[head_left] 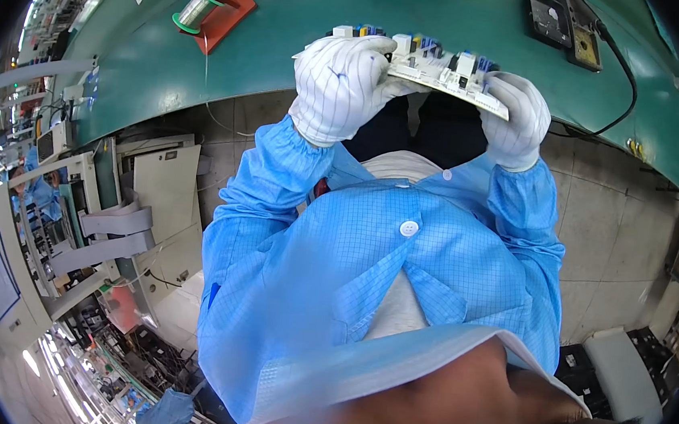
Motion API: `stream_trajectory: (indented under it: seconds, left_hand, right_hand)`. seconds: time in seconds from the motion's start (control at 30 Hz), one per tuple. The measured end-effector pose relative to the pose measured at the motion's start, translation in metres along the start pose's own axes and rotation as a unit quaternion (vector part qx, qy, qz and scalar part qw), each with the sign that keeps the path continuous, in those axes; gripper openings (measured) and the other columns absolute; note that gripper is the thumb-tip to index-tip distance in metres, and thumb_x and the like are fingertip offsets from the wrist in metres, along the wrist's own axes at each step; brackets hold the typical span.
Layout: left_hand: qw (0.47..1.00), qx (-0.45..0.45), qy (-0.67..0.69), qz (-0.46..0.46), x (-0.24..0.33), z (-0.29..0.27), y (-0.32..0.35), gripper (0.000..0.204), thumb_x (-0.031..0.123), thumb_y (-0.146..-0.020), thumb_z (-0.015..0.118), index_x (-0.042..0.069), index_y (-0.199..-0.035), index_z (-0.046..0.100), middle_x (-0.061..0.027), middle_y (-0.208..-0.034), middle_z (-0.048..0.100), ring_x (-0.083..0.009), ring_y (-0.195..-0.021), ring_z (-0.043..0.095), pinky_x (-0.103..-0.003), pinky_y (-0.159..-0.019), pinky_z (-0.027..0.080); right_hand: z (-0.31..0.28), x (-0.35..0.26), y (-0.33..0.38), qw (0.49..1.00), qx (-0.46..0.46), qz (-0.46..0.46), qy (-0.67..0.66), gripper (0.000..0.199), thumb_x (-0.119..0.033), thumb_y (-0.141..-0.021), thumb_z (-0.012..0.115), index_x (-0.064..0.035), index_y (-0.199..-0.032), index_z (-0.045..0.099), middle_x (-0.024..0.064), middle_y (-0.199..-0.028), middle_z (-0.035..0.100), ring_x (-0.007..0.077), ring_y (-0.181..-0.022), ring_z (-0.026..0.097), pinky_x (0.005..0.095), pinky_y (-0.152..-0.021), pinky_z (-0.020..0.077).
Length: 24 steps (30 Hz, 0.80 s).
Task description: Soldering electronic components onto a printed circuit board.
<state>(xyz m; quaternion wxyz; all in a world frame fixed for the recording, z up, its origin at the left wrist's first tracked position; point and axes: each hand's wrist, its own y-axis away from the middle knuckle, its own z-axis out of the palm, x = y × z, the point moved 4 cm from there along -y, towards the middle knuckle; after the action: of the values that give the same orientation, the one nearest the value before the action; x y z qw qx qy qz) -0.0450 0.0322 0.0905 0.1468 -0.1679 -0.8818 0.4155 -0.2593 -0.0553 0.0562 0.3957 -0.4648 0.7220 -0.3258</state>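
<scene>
Near the top centre of the frame, the person holds a pale circuit board (448, 78) between both gloved hands, raised above the edge of the green bench (308, 15); the board tilts down toward the right and carries white and blue parts on its upper face. The left hand (341, 87) (in a white glove) is closed around the board's left end, fingers curled over the top; the right hand (517, 118) is closed on the right end, thumb side against the board's edge. Blue sleeves (518, 203) run down from both wrists toward the lower frame. At upper left a solder spool (196, 10) sits on a red stand (232, 9); at upper right lies a dark tray (562, 21) with a black cable (629, 84) curving away.
</scene>
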Motion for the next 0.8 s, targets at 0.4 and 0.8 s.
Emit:
stream_trajectory:
  seconds: [0.4,0.8]
  left_hand:
    - [0.997,-0.033,-0.069,-0.010,-0.007,0.013,-0.011,0.048,0.043,-0.062,0.086,0.008,-0.079,0.057,-0.0063,-0.085,0.069,-0.0218,-0.062,0.063,-0.032,-0.056,0.049]
    - [0.988,-0.093,-0.123,-0.020,-0.052,0.023,-0.046,0.042,0.046,-0.079,0.074,0.009,-0.081,0.055,-0.0067,-0.060,0.058,-0.0244,-0.055,0.062,-0.034,-0.052,0.049]
  right_hand:
    - [-0.008,-0.015,-0.054,0.989,-0.068,-0.009,0.131,0.044,-0.022,-0.065,0.086,-0.0103,-0.101,0.063,0.0038,-0.096,0.067,0.0208,-0.085,0.066,0.0326,-0.072,0.0522]
    - [0.064,0.002,-0.089,0.930,-0.212,-0.063,0.294,0.029,-0.041,-0.088,0.063,-0.0138,-0.089,0.054,0.0025,-0.068,0.054,0.0190,-0.060,0.060,0.0331,-0.055,0.0469]
